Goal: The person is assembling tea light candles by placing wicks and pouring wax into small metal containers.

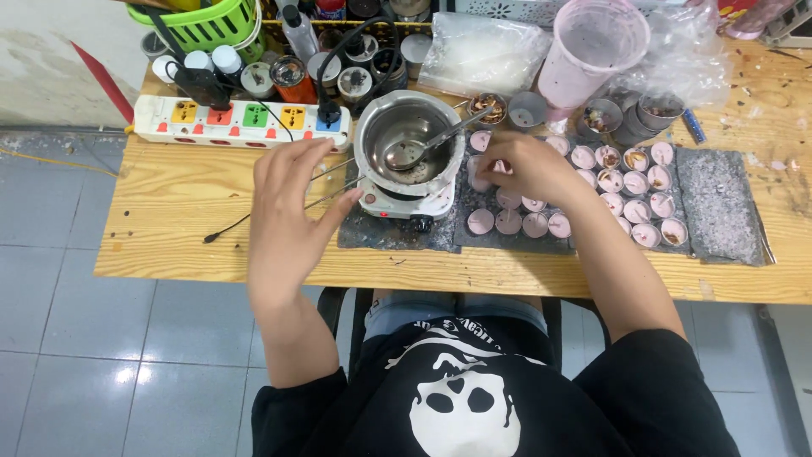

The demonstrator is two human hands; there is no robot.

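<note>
My left hand (288, 207) hovers over the wooden table (186, 228) with fingers spread, and thin metal tweezers (334, 180) run between thumb and forefinger. My right hand (520, 167) reaches over small round moulds (518, 222) filled with pale pink wax on a dark mat; its fingertips pinch at one mould near the pot, and what they hold is hidden. A steel pot (408, 140) with a spoon (423, 145) in it sits on a small white electric hotplate (404, 203) between my hands.
A white power strip (241, 121) with coloured sockets lies at the back left, with a black cable across the table. Bottles and tins crowd the back edge beside a green basket (203, 24). A large pink-stained plastic jug (588, 52) and plastic bags stand at the back right.
</note>
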